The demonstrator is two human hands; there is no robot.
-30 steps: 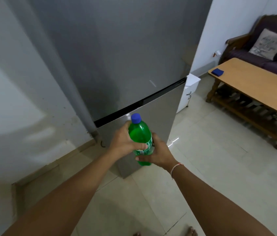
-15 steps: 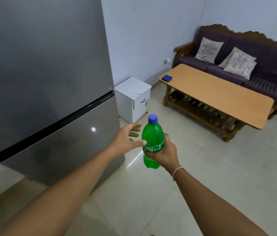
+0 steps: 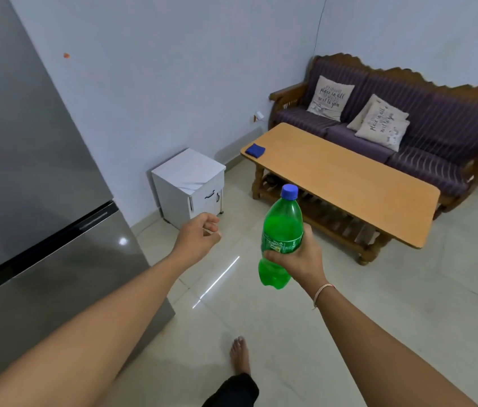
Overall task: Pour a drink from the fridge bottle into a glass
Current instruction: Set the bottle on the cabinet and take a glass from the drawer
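A green plastic bottle with a blue cap stands upright in my right hand, which grips it around the label. My left hand hangs free to the left of the bottle, a hand's width away, its fingers loosely curled and holding nothing. The grey fridge fills the left side with its doors closed. No glass is in sight.
A long wooden coffee table with a blue cloth on its far corner stands ahead to the right. Behind it is a purple sofa with cushions. A small white cabinet sits by the wall. My bare foot is on the tiled floor.
The view has swung right, away from the fridge towards the table and sofa. My left hand has let go of the bottle and moved off to the left; the right hand alone keeps it.
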